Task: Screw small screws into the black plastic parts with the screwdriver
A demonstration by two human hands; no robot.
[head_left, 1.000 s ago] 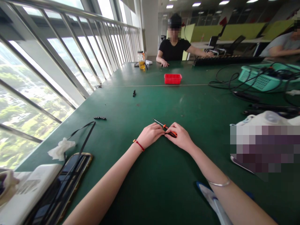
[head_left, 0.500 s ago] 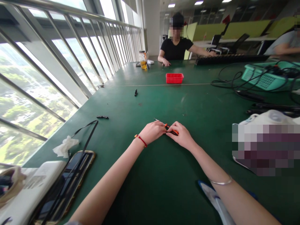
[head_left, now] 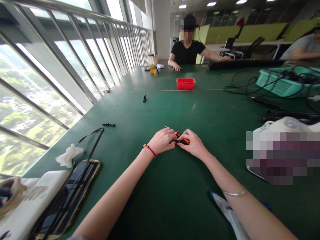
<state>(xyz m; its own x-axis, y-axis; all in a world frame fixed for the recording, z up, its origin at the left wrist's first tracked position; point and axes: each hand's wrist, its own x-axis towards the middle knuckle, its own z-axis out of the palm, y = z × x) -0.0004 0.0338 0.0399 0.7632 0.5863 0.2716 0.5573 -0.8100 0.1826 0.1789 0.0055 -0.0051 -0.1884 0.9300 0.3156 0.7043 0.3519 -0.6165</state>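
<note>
My left hand (head_left: 163,140) has its fingers curled together, with a red cord bracelet on the wrist. A thin metal shaft (head_left: 166,126) pokes out past its knuckles; what these fingers grip is mostly hidden. Close beside it, my right hand (head_left: 192,142) pinches a small orange-and-black tool (head_left: 185,141) between thumb and fingers. Its dark end points toward my left thumb. Another orange piece shows between the two hands; whether it belongs to the same tool I cannot tell. Both hands are low over the green table (head_left: 160,186).
Small black pieces (head_left: 109,124) (head_left: 144,98) lie ahead-left. Further off are a red bin (head_left: 185,83), a jar (head_left: 152,64) and a seated person (head_left: 187,51). A phone (head_left: 72,196) is at left; a teal basket (head_left: 277,83) with cables and a white mask (head_left: 290,124) are right.
My left thumb has dropped slightly away from the fingers, so more of the tool's dark end shows between my hands. The hands stay in nearly the same place.
</note>
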